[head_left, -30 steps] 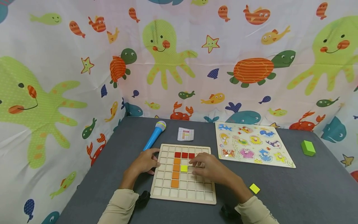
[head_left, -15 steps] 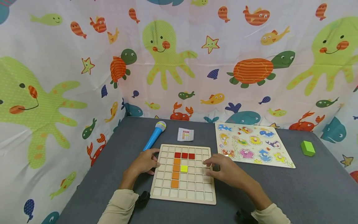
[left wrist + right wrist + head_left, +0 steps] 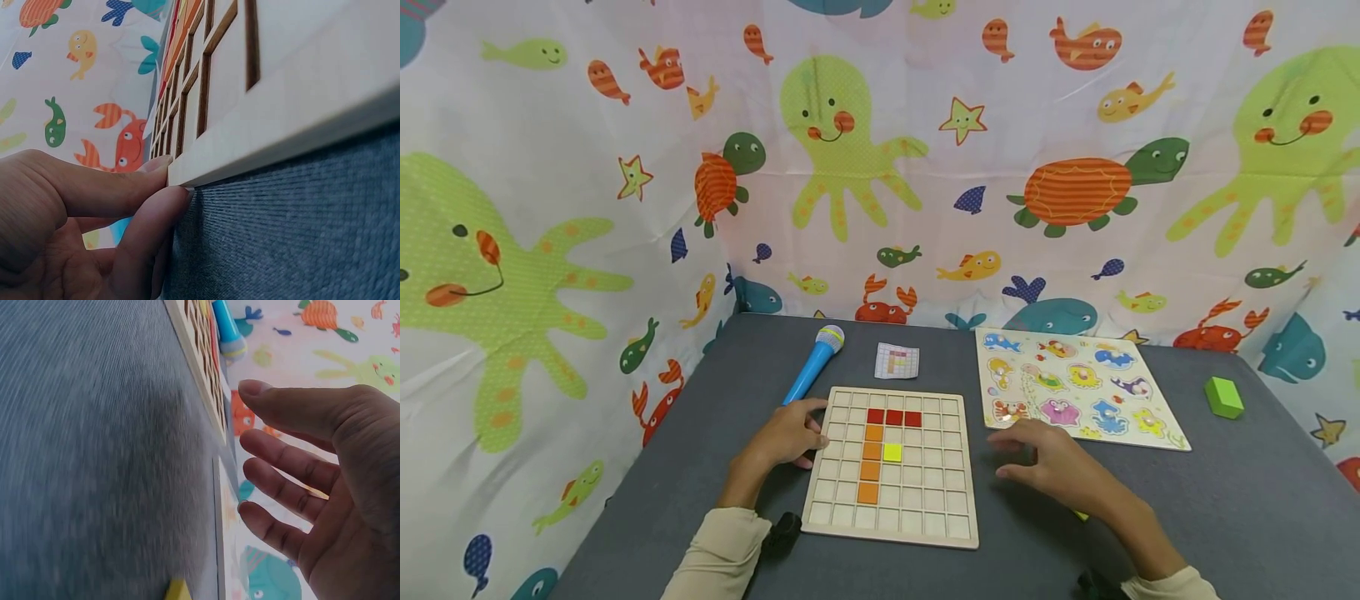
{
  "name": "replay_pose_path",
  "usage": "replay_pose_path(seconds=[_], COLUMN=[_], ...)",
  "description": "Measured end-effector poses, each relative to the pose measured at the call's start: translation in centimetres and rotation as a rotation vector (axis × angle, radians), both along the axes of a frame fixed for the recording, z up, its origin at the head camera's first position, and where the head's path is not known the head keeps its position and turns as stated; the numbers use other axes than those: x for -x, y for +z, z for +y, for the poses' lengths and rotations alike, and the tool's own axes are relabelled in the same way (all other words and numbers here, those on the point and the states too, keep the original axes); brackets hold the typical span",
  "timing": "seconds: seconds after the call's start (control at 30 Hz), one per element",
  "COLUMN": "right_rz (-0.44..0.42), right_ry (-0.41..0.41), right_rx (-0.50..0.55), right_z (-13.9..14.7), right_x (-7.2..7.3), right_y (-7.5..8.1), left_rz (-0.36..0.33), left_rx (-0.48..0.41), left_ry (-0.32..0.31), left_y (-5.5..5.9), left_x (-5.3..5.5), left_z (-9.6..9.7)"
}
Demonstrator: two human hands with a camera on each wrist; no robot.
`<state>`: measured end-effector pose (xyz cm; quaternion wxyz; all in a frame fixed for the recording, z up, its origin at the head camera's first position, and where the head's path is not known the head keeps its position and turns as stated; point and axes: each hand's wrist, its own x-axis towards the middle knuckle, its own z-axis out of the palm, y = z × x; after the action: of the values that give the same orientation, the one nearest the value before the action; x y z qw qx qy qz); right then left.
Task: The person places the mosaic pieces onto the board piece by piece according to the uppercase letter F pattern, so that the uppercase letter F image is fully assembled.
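A wooden grid board point(image 3: 891, 540) lies flat on the dark table. Set into its squares are a row of red tiles point(image 3: 894, 417), a column of orange tiles point(image 3: 869, 472) and one yellow tile point(image 3: 892, 452). My left hand point(image 3: 782, 435) pinches the board's left edge between thumb and finger, as the left wrist view shows up close at the wooden frame point(image 3: 262, 140). Right of the board hovers my right hand point(image 3: 1060, 468), holding nothing, fingers and thumb apart. Beneath it a loose yellow block point(image 3: 1081, 516) is mostly hidden; part of this block point(image 3: 178, 591) shows in the right wrist view.
Behind the board are a blue toy microphone point(image 3: 814, 364) and a small pattern card point(image 3: 897, 361). A sea-animal puzzle board point(image 3: 1101, 406) lies at the back right, with a green block point(image 3: 1224, 397) beyond it. A sea-print cloth point(image 3: 880, 183) hangs around the table.
My right hand has drawn back from above the grid toward the right, off the board and over the loose yellow block. The left hand stays at the board's left edge.
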<state>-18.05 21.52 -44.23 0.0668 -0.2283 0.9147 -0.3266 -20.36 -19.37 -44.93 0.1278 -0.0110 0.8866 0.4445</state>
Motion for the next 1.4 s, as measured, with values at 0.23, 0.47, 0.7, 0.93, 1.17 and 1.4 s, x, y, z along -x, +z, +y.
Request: replay_pose_path(seconds=[0.23, 0.47, 0.7, 0.93, 1.17, 1.4], right_rz=[-0.085, -0.178, -0.208, -0.259, -0.260, -0.317], right_ry=[-0.025, -0.050, -0.047, -0.025, 0.001, 0.060], right_rx=[0.007, 0.019, -0.043, -0.074, -0.085, -0.041], right_z=[2.6, 4.9, 6.6, 8.0, 8.5, 9.0], right_x=[-0.2, -0.4, -0.3, -0.2, -0.1, -0.1], right_y=[0.3, 0.7, 0.9, 0.8, 0.5, 0.5], left_rz=[-0.010, -0.005, 0.006, 0.001, -0.003, 0.005], left_rx=[0.013, 0.008, 0.002, -0.008, 0.001, -0.004], left_ry=[0.004, -0.002, -0.006, -0.015, -0.014, -0.012], left_y=[-0.1, 0.0, -0.2, -0.5, -0.4, -0.4], left_x=[0.1, 0.0, -0.1, 0.0, 0.1, 0.1], left_z=[0.1, 0.0, 0.0, 0.1, 0.1, 0.0])
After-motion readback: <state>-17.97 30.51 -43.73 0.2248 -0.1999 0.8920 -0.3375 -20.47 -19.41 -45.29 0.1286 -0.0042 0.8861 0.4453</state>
